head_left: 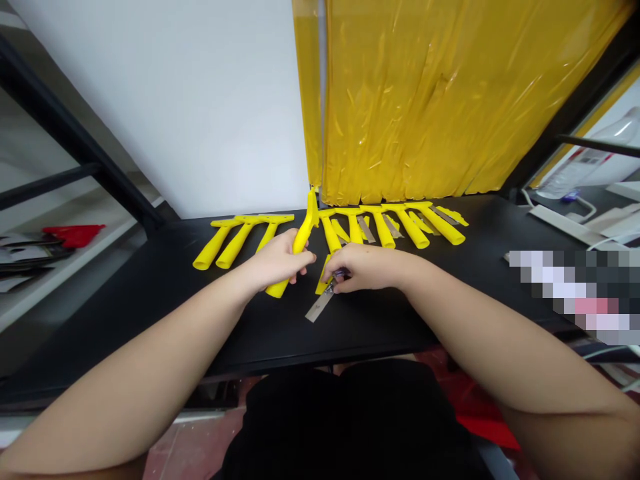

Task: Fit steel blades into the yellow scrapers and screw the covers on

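The yellow handle (304, 233) is over the middle of the bench (260, 339), its head pointing to twelve o'clock and its hollow end toward seven. The left hand (280, 260) has its fingers wrapped round the shaft. At five o'clock from it, the right hand (357, 267) pinches a metal blade (319, 309) at its far end, together with a small dark item too covered to identify. The step in hand looks like bringing blade and handle together; the next move would likely call for turning the blade toward the head and lining up its edge.

A flat yellow piece (323, 279) lies partly behind the right fingers. Three loose handles (235, 247) lie at nine o'clock, and a row of five more (385, 230) at three, with blades and flat yellow pieces among them. That near row leaves little room for the right hand to swing. At twelve, a white panel (200, 107) and yellow sheeting (425, 100) close off the far side. A clear bottle (590, 160) stands beyond, toward two.
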The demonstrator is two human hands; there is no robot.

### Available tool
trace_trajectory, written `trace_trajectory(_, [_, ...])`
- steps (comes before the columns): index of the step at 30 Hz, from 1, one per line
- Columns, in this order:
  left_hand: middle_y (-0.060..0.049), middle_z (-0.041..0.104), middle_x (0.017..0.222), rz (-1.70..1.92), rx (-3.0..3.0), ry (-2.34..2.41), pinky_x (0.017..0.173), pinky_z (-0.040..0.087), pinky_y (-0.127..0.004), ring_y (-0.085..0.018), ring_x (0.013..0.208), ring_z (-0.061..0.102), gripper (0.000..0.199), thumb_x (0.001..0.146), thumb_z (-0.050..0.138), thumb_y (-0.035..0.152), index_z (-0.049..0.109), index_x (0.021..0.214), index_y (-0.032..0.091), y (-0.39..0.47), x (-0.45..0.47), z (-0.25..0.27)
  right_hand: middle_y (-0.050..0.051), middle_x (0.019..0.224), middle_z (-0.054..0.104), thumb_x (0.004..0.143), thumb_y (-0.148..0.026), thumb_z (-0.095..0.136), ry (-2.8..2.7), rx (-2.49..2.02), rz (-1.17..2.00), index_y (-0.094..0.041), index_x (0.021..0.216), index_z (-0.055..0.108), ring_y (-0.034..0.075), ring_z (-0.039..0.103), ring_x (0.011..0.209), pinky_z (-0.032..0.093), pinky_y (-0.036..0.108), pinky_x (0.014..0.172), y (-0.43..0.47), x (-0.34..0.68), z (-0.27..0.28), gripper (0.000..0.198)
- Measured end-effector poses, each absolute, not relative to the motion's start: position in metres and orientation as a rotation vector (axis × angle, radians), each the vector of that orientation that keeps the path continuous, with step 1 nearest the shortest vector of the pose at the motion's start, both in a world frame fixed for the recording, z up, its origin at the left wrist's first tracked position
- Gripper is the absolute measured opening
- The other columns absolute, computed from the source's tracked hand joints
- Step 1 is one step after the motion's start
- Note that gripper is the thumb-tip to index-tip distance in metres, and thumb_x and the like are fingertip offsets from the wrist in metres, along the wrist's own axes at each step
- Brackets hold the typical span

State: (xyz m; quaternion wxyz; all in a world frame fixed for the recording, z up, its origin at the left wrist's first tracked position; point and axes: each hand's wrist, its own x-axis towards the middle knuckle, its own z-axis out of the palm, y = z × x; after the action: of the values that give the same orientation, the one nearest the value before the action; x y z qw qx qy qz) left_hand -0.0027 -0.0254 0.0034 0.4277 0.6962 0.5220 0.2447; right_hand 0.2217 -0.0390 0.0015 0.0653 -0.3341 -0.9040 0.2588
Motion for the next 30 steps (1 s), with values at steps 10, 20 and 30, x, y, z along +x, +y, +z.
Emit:
trace_trajectory(10, [-0.001,0.066,0.055,0.498,1.951,1.325,0.04,0.041,-0.029,-0.02,0.039,0.061,0.024,0.082,0.072,0.033,0.051,0.09,0.024,-0.02,-0.014,0.002,0.007,0.097,0.075,0.087,-0.024,0.077,-2.764,-1.102,0.685,-0.018,0.098,0.079,0.019,0.064,0.081,0.045,0.03,0.072,-0.069,0.2,0.012,0.012])
trace_trajectory(20, [0.0,0.062,0.07,0.292,2.358,1.328,0.056,0.034,-0.032,-0.02,0.061,0.06,0.035,0.095,0.054,0.054,0.052,0.08,0.023,-0.025,-0.017,0.018,0.005,0.088,0.074,0.087,-0.034,0.077,-2.679,-1.41,0.556,-0.02,0.087,0.073,0.02,0.062,0.077,0.04,0.031,0.066,-0.087,0.232,0.01,0.014])
trace_trajectory(30, [0.001,0.056,0.073,0.14,2.569,1.125,0.06,0.031,-0.032,-0.017,0.065,0.051,0.031,0.091,0.06,0.046,0.048,0.075,0.023,-0.031,-0.013,0.023,0.006,0.098,0.073,0.092,-0.042,0.073,-2.441,-1.438,0.459,-0.022,0.109,0.073,0.021,0.066,0.084,0.048,0.033,0.074,-0.092,0.291,-0.006,0.026])
